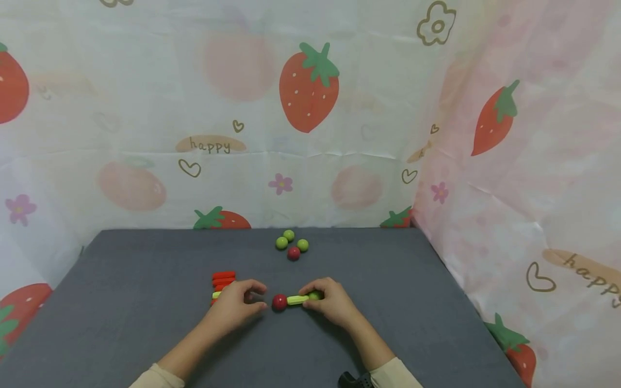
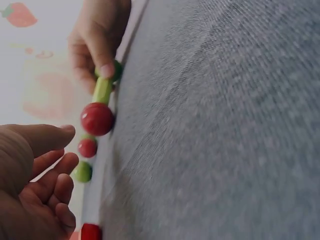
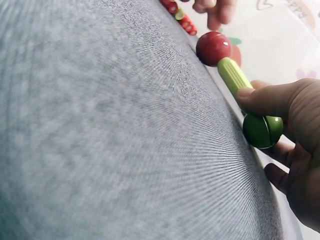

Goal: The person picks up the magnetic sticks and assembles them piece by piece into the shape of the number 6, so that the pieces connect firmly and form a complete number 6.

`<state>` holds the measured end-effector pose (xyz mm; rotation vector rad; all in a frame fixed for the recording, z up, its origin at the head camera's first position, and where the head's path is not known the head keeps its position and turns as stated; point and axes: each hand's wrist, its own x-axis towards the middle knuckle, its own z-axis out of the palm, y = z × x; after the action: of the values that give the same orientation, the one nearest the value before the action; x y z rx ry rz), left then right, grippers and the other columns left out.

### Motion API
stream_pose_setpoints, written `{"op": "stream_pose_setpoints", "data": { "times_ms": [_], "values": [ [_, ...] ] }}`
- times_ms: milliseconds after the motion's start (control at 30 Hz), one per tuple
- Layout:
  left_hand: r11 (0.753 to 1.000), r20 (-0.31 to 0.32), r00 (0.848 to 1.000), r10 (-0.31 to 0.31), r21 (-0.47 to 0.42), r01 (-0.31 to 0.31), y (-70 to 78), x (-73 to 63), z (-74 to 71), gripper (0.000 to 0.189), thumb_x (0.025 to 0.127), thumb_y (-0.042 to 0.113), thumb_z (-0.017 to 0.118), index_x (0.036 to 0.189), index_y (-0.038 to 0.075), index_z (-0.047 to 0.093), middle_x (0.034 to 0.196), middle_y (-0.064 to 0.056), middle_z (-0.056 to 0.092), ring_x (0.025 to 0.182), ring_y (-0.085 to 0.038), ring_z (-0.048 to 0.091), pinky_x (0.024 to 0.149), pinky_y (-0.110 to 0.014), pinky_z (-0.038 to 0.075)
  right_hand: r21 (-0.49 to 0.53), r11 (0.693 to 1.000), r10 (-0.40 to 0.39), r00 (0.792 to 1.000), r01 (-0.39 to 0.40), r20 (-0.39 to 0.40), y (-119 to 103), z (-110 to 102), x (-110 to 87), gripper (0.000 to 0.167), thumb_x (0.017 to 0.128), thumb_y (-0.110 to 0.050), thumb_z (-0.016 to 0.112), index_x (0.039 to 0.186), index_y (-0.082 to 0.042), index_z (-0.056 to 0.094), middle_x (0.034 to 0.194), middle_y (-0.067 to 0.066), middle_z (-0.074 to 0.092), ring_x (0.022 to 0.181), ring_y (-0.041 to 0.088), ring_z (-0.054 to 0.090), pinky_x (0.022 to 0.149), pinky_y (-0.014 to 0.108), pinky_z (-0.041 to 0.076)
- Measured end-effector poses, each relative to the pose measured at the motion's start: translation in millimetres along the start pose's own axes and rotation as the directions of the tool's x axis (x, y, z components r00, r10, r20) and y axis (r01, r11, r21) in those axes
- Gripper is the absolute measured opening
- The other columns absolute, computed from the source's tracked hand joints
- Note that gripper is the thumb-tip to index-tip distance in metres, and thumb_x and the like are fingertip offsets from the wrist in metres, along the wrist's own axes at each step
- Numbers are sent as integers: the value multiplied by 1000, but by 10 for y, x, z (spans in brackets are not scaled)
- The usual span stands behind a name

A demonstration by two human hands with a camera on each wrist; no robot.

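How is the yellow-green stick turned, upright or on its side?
On its side: the yellow-green stick runs sideways between a red ball and a green ball, pinched by the right hand.

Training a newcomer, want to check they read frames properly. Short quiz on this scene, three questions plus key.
1. Multiple choice: what does the right hand grip?
A) a red stick
B) a yellow stick
C) a red ball

2. True or false: the left hand is empty.

3. Count: in the head view, how many far balls sit grouped beyond both hands?

Key: 1. B. 2. True. 3. Four: three green, one red.
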<state>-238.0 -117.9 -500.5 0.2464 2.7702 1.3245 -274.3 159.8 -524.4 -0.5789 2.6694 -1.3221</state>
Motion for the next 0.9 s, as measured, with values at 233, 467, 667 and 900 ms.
{"op": "stream_pose_setpoints", "data": {
  "times_ms": [233, 467, 667, 900],
  "values": [
    [1000, -85, 996, -12, -5, 12, -118, -175, -200, 31, 87, 20, 83, 117, 17, 75, 115, 4, 71, 101, -18, 64, 84, -41, 54, 7, 1000, -3, 1000, 3, 3, 14, -5, 5, 21, 86, -20, 84, 104, -29, 80, 108, -6, 69, 102, 16, 56, 88, 35, 45],
    [998, -150, 989, -16, -57, 7, -278, -338, -285, 34, 88, 22, 83, 119, 13, 73, 122, -4, 68, 108, -23, 67, 89, -37, 55, 8, 1000, 10, 1000, -10, -3, 10, -8, 6, 20, 86, -20, 84, 103, -29, 80, 109, -6, 68, 104, 16, 56, 89, 37, 45],
    [999, -188, 982, -28, -24, 23, -389, -404, -343, 32, 88, 22, 83, 117, 13, 73, 117, -5, 68, 97, -20, 61, 81, -33, 52, 9, 1000, 18, 1000, -18, 2, 9, 7, -6, 21, 86, -20, 84, 103, -30, 80, 110, -7, 68, 106, 16, 55, 91, 37, 45],
    [999, -240, 971, 8, 53, 5, -552, -448, -445, 34, 88, 21, 82, 120, 12, 72, 119, -6, 68, 101, -22, 58, 85, -40, 50, 11, 1000, 27, 1000, -27, 6, 10, -1, -4, 21, 86, -20, 84, 103, -32, 79, 111, -8, 68, 107, 15, 55, 90, 36, 45]
  ]
}}
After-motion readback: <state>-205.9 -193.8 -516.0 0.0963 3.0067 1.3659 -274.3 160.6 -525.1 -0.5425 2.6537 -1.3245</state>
